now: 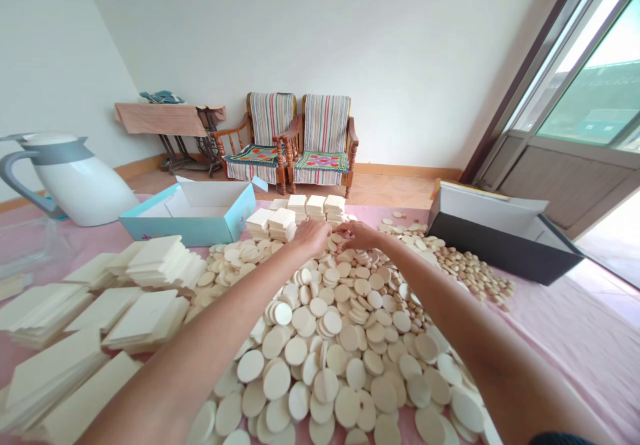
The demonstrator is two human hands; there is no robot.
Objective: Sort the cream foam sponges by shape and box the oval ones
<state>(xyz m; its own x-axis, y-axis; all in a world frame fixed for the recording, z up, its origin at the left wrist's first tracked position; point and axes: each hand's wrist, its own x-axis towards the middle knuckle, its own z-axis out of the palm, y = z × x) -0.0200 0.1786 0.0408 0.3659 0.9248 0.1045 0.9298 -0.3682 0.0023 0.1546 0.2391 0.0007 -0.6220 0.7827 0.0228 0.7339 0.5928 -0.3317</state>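
Both my arms stretch over a wide heap of pale round wooden discs (325, 325) to its far side. My left hand (311, 235) is closed beside the stacks of small square wooden pieces (283, 223); its fingertips are mostly hidden. Just to its right, my right hand (357, 235) has its fingers curled in a pinch, close to the left fingertips and low over the far discs. Anything held between the fingers of either hand is too small or too covered to make out.
Larger square wooden sheets (145, 318) lie stacked on the left. Behind them stand a light blue open box (185, 228) and a white jug (83, 185). At right is a black open box (500, 241) beside small wooden pieces (473, 275). A pink cloth (565, 338) covers the surface.
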